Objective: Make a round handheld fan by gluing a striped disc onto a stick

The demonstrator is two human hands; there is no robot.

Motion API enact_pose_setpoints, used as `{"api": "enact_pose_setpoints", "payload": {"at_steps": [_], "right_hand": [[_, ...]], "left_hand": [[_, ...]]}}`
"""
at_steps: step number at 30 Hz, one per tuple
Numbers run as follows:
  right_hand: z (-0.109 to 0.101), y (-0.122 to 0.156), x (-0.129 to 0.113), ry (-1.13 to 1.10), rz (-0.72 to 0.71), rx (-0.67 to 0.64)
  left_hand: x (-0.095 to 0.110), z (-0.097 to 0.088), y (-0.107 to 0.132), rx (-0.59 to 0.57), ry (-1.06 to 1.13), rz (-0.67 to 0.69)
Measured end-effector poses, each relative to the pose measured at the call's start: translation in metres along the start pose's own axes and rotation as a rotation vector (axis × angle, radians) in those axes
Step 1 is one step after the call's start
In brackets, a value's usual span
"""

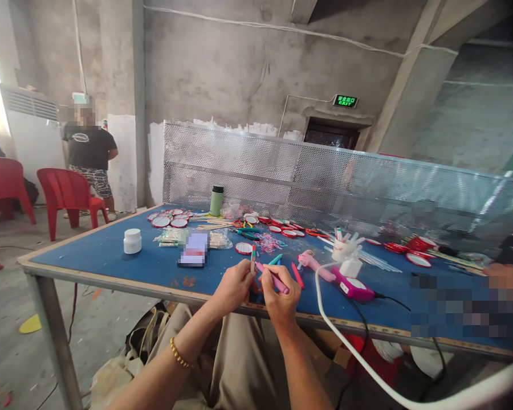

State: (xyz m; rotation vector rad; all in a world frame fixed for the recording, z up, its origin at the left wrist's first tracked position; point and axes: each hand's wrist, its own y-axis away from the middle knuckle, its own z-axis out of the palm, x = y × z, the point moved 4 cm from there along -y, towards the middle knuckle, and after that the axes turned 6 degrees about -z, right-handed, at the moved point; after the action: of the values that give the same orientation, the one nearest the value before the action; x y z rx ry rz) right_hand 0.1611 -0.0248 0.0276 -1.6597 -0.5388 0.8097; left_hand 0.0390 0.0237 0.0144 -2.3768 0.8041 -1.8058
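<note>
My left hand (236, 285) is closed around a thin, flat stick (253, 254) that stands upright with a red-orange upper end. In my right hand (282, 296) is a pink marker pen (279, 282), its tip pointing at the stick; whether they touch I cannot tell. Both hands are over the front edge of the blue table. Just beyond them lie a teal marker (276, 260) and a red marker (298, 275). A round red-rimmed disc (244, 248) rests behind my left hand, beside a pile of pink and blue bits (269, 243).
A phone (193, 250), white jar (132, 241) and green bottle (216, 201) stand or lie leftward. To the right are a pink glue gun (318, 266), magenta box (354, 286), cup of sticks (345, 249) and white cable (325, 316). Another person's hand (507, 278) is at far right.
</note>
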Motion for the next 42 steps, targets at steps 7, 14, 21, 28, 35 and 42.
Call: {"api": "enact_pose_setpoints", "payload": {"at_steps": [7, 14, 21, 28, 35, 42], "right_hand": [[0.0001, -0.0009, -0.0018, -0.008, 0.000, -0.009], [-0.0006, -0.0005, -0.0016, -0.001, 0.000, 0.010], [0.0007, -0.0017, -0.0014, -0.008, 0.014, 0.000], [0.0009, -0.0015, -0.0010, -0.003, 0.035, -0.026], [0.0008, -0.0016, -0.0020, -0.019, 0.038, -0.036], [-0.0002, 0.0007, 0.0004, -0.020, 0.064, -0.004]], "left_hand": [[-0.0013, 0.0001, -0.0001, -0.004, 0.000, 0.004], [-0.0013, 0.0001, -0.0002, -0.001, 0.012, 0.000], [-0.0047, 0.0008, -0.0007, -0.008, 0.010, 0.017], [-0.0041, 0.0004, -0.0008, 0.007, -0.014, 0.012], [-0.0031, 0.0002, -0.0008, -0.007, -0.017, 0.006], [-0.0051, 0.0001, -0.0007, -0.015, -0.019, 0.003]]}}
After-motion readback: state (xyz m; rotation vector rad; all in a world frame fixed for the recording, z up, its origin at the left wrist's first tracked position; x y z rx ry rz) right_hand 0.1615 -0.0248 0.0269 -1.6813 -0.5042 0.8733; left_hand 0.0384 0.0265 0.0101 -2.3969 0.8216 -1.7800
